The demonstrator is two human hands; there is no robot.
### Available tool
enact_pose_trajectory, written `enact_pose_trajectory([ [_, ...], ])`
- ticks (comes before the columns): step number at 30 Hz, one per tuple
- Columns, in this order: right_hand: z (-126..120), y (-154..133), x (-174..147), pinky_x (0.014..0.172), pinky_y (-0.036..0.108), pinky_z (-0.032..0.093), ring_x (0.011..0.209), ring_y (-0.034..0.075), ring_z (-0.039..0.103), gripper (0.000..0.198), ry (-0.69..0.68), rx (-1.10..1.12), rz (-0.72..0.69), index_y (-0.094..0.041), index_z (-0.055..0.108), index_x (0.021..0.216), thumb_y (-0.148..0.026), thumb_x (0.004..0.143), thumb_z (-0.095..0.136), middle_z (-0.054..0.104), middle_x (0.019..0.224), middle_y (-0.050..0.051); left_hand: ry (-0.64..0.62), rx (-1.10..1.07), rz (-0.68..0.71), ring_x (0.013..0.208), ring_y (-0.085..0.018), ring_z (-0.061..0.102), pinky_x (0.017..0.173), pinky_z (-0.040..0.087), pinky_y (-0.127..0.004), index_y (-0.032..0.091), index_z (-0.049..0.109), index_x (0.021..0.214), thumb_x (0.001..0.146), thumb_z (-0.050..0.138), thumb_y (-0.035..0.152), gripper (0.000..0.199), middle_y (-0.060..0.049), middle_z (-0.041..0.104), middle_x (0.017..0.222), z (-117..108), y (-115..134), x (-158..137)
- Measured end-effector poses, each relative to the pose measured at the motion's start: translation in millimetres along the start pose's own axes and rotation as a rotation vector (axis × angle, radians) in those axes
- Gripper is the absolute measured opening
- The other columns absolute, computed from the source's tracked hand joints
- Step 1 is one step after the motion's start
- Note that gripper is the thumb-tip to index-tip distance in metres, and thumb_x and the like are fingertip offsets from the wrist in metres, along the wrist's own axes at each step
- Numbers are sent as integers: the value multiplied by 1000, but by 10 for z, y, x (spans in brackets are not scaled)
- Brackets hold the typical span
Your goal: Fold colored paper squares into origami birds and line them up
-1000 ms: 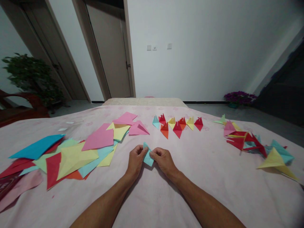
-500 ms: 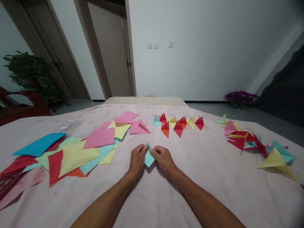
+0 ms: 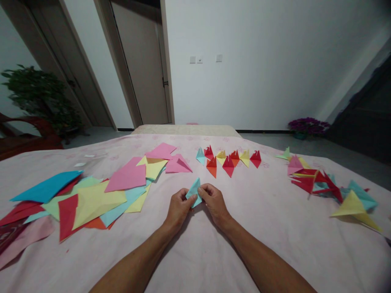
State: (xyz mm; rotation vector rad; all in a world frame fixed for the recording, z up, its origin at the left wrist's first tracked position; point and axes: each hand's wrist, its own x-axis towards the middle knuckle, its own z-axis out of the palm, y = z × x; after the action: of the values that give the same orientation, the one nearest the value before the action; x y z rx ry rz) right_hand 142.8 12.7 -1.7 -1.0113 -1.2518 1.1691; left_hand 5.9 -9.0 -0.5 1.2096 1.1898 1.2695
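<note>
A small piece of light blue folded paper (image 3: 194, 189) is held between my two hands, just above the cloth in the middle. It is tilted, with a narrow point toward the top. My left hand (image 3: 180, 206) pinches its lower left side, thumb on the front face. My right hand (image 3: 214, 200) grips its right edge between thumb and bent fingers. Beyond my hands stands a group of small folded paper cranes (image 3: 228, 163) in red, orange, yellow and light blue. The back of the held paper is hidden.
Loose coloured paper sheets (image 3: 97, 203) lie overlapping on the left. Larger folded paper pieces (image 3: 356, 207) are heaped on the right. A pink patterned cloth (image 3: 269, 244) covers the surface. Past its far edge are a door (image 3: 140, 61) and a wall.
The light blue paper has been lifted slightly and tilted to the right. My left thumb has shifted onto its front face, and my right hand keeps its pinch.
</note>
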Motion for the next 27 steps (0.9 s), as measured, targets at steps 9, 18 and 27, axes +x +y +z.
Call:
enact_pose_trajectory([
  [9,-24,-50,3,53,23,35,56,10,42,29,30,29,-14,-17,58,64,-40,77,69,49,59,-4,-141,47,-1,53,-8,45,48,36,-19,14,60,72,76,70,43,31,3,53,60,-29,29,17],
  [18,-90,-87,84,48,23,33,50,9,42,32,41,71,33,-15,66,71,-46,77,70,51,55,-4,-205,40,-74,51,-8,46,48,36,-19,12,62,73,70,75,41,32,2,56,60,-67,52,49],
  [27,-200,-127,145,50,22,37,50,9,47,26,-66,-25,41,-17,62,94,-27,72,68,53,58,-7,77,-49,-62,46,-9,47,45,35,-20,13,63,80,71,73,45,35,1,59,56,-170,-39,173],
])
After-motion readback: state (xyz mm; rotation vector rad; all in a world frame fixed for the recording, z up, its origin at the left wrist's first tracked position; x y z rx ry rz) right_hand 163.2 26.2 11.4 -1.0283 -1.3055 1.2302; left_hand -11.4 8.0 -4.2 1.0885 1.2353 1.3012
